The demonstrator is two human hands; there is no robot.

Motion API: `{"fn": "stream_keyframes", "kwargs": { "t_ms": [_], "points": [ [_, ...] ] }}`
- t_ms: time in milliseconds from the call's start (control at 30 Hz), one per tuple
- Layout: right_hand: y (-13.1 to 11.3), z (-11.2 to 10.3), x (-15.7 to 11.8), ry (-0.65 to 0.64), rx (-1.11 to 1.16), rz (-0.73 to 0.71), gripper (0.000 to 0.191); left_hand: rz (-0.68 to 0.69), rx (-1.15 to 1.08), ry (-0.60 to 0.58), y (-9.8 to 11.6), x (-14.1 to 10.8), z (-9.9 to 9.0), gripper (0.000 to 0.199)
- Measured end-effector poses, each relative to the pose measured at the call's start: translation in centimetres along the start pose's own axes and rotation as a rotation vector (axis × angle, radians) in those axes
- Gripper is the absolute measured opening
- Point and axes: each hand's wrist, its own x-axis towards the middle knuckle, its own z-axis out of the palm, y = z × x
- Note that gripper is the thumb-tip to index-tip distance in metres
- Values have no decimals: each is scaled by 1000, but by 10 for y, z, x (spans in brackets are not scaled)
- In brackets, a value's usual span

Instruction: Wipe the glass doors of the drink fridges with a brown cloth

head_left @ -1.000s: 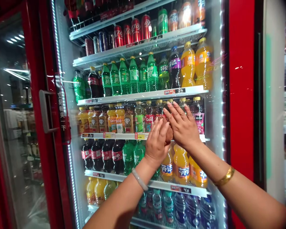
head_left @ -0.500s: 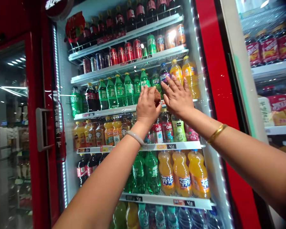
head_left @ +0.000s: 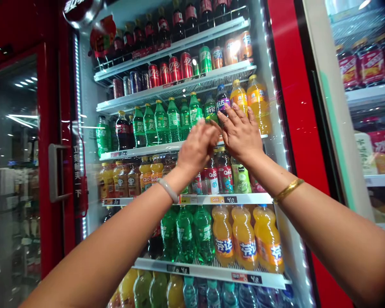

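My left hand, smeared by motion, is at the glass door of a drinks fridge, its fingers curled over a brown cloth that is mostly hidden now. A pale bangle circles that wrist. Just to its right, my right hand lies flat against the glass with fingers spread and nothing in it. That wrist wears a gold bangle. Behind the glass, green soda bottles and orange soda bottles stand on the shelf level with my hands.
The fridge has a red frame. Shelves above hold red cans and dark bottles; large orange bottles stand lower. At left is another red-framed fridge door with a grey handle. More bottled drinks fill a case at right.
My left hand has shifted slightly left and down and turned, hiding most of the brown cloth that showed before. My right hand has stayed nearly in place on the glass.
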Motion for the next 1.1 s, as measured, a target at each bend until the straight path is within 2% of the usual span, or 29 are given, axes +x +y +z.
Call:
{"fn": "stream_keyframes", "kwargs": {
  "t_ms": [67,133,200,300,367,433,500,600,633,667,733,867,933,1000,1067,1100],
  "points": [
    [-1,0,0,-1,-1,-6,53,-204,9,122,-12,27,0,59],
    [-2,-1,-1,-14,-13,4,52,-287,14,202,-14,40,4,61],
    [-3,-2,-1,-29,-19,16,52,-209,24,203,-7,36,10,60],
    [-3,-1,-1,-14,-3,8,54,6,35,122,0,16,11,58],
    [-2,0,-2,0,6,2,54,120,31,22,-4,9,3,55],
    [-2,1,-2,3,9,6,54,171,35,-90,-16,14,-9,50],
    [-2,1,-1,4,16,15,53,64,76,-110,-31,30,-19,48],
    [-2,-1,-1,1,29,18,53,-324,167,84,-42,53,-22,54],
    [-2,-2,-1,-8,29,20,53,-391,176,131,-41,57,-19,55],
    [-3,-3,-1,-19,24,23,53,-402,172,151,-36,57,-15,56],
    [-4,-5,-1,-42,10,29,53,-297,144,136,-22,46,-7,55],
    [-6,-9,-2,-71,-8,28,55,90,68,37,1,-4,-1,53],
    [-7,-10,-2,-82,-6,39,55,288,36,-29,-1,-26,-7,50],
    [-7,-11,-1,-93,2,49,55,432,20,-99,-13,-34,-16,44],
    [-7,-11,-1,-97,13,52,55,411,41,-109,-28,-23,-21,39],
    [-7,-12,-2,-97,19,52,56,321,61,-80,-34,-13,-20,39]
  ]
}}
